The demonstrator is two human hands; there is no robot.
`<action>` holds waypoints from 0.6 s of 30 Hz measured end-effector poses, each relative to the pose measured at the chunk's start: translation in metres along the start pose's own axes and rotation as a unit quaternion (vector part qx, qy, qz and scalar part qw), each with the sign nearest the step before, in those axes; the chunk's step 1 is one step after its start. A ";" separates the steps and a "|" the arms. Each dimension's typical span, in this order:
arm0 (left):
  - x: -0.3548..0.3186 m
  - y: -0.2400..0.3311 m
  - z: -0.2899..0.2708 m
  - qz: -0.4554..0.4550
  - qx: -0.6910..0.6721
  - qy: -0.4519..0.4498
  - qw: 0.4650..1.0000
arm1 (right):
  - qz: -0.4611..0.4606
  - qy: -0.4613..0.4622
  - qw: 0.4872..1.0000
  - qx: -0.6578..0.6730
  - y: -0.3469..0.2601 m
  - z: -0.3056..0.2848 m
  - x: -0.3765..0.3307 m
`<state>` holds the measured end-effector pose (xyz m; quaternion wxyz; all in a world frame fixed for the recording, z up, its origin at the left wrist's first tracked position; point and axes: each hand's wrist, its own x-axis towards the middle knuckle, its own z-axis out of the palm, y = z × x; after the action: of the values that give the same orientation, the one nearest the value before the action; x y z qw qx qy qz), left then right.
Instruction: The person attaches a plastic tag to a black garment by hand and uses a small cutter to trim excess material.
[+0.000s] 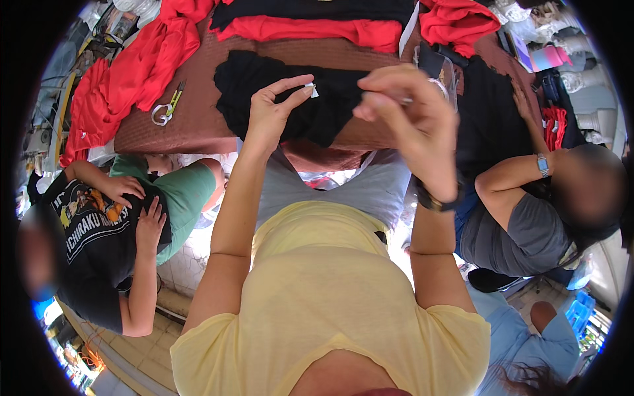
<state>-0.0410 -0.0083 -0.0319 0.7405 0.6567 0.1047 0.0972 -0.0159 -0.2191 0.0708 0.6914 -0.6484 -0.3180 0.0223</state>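
My left hand is raised over the table's near edge, thumb and forefinger pinching a small white tag-like piece. Below and behind it lies a black garment, bunched on the brown cloth. My right hand, slightly blurred and wearing a dark wristband, is up to the right with its fingers curled together. A tiny pale speck shows between those fingers, too small to name. The two hands are apart.
Yellow-handled snips lie on the brown tablecloth at the left, beside a white ring. Red garments cover the far left, and more red and black cloth lies along the back. A clear box stands right. People sit on both sides.
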 end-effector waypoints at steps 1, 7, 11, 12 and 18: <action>-0.001 0.003 0.001 -0.004 -0.008 -0.007 1.000 | 0.033 0.001 0.999 0.004 0.031 0.001 -0.001; -0.004 0.012 0.003 -0.017 -0.021 -0.027 0.999 | -0.025 0.027 0.983 -0.178 0.089 0.014 0.000; -0.006 0.015 0.002 -0.023 -0.001 -0.035 0.999 | -0.004 0.015 0.986 -0.169 0.086 0.017 0.002; -0.006 0.016 0.002 -0.025 -0.001 -0.035 0.999 | -0.009 0.015 0.985 -0.173 0.086 0.017 0.003; -0.004 0.015 0.003 -0.029 -0.001 -0.030 0.999 | -0.017 0.006 0.982 -0.186 0.092 0.014 0.005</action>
<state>-0.0438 -0.0109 -0.0163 0.7467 0.6550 0.1009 0.0560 0.0163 -0.1904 -0.0113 0.5613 -0.7599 -0.3235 -0.0533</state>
